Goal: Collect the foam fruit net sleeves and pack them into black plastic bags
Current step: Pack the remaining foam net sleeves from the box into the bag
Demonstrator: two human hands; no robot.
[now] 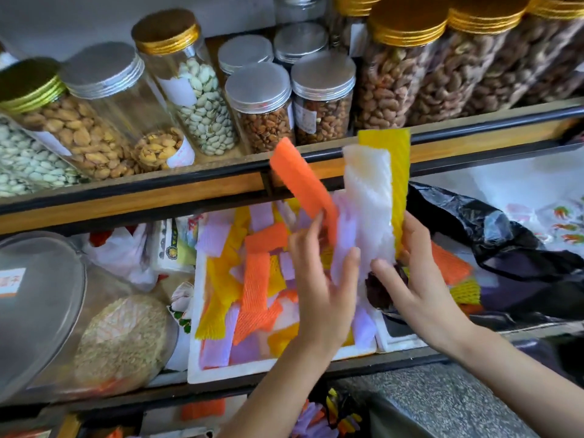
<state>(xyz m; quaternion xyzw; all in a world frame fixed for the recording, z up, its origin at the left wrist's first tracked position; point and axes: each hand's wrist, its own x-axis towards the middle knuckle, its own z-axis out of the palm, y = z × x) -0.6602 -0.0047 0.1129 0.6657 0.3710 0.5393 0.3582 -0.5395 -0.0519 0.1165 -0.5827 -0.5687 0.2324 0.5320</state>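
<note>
**A:** Centre of the frame, both hands are up with a bunch of sleeves. The right hand (420,279) grips it from the right, thumb across the front low down, fingers curled behind the yellow sleeve (395,159).

**B:** And the left hand (322,279)?

**A:** Fingers straight, slightly spread, laid flat against the bunch's left side, fingertips touching the orange sleeve (300,178). It's blurred, mind.

**B:** What's in the bunch?

**A:** Orange sleeve tilting to the upper left, white sleeve (366,197) upright in the middle, the yellow one upright behind it, and a lilac sleeve (343,235) low in front.

**B:** The rest?

**A:** Loose sleeves (256,279) in orange, yellow, lilac and white lie jumbled in a white box (194,343), lower centre, under the hands.

**B:** The bag?

**A:** Black bag (505,241) at the right, crumpled, near the right hand. An orange and a yellow sleeve lie just beside it. Whether they're inside it, I can't tell.

**B:** Above?

**A:** A shelf (189,184) runs across the top, carrying jars (259,102) of nuts with silver and gold lids.
</note>
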